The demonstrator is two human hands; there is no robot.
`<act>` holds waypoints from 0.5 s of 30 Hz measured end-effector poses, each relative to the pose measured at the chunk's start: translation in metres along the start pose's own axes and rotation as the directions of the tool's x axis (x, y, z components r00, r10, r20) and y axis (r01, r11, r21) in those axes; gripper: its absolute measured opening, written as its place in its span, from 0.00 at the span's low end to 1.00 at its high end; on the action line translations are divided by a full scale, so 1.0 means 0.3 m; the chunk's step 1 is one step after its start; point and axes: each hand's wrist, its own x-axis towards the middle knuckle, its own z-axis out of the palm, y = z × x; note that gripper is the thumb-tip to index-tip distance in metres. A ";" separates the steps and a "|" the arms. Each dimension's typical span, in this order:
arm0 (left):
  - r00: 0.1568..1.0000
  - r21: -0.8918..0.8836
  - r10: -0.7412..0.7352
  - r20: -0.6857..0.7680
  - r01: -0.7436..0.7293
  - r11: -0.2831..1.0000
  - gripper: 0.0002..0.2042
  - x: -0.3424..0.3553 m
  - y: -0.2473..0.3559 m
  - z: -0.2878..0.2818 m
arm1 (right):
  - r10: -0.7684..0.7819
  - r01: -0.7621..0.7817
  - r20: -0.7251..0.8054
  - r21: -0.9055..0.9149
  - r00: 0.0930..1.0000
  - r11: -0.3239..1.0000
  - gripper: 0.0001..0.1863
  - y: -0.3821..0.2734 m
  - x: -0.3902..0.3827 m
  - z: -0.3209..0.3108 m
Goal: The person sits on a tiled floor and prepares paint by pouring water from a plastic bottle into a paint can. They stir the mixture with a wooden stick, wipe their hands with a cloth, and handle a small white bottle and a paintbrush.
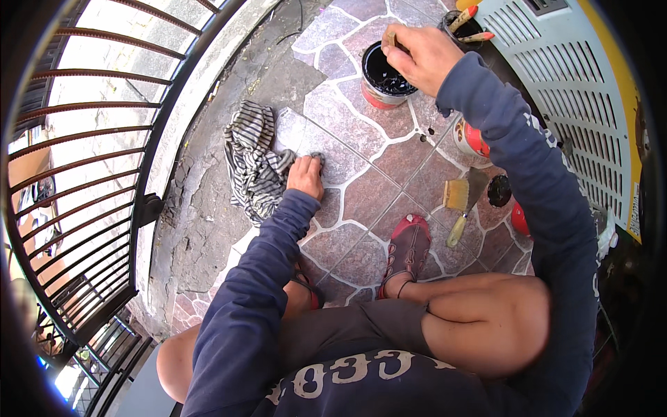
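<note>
My right hand [422, 59] is closed over an open can of black paint [381, 80], pinching a short tan, wooden-looking piece [390, 36] above its rim. The piece's lower end is hidden by my fingers, so I cannot tell if it reaches into the paint. Glossy black covers the inside of the can, and its outer wall shows white and red. On the tiled floor to the left lies a crumpled black-and-white striped cloth [253, 163]. My left hand [306, 178] rests at its right edge with curled fingers gripping a bunch of it.
A wide paintbrush [456, 194] lies beside a putty knife [475, 186]. Nearby are a red-and-white can [471, 139] and a round black-topped thing [499, 191]. A dark pot [455, 28] holds orange-tipped handles. A vented grey panel [563, 90] stands right; a barred metal gate [142, 149] stands left.
</note>
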 end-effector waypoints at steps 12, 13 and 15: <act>0.965 -0.081 0.262 0.014 -0.260 0.962 0.11 0.028 0.068 -0.052 | 0.085 -0.085 -0.013 -0.017 0.996 0.996 0.07 0.066 0.007 -0.004; 0.996 -0.082 0.030 0.080 -0.023 0.996 0.09 0.059 0.058 -0.043 | 0.098 -0.098 0.019 -0.011 0.995 0.995 0.07 0.063 0.007 -0.005; 0.907 0.006 -0.368 -0.206 0.378 0.926 0.06 0.113 0.041 -0.029 | 0.104 -0.104 0.006 -0.030 0.995 0.994 0.07 0.054 0.015 -0.005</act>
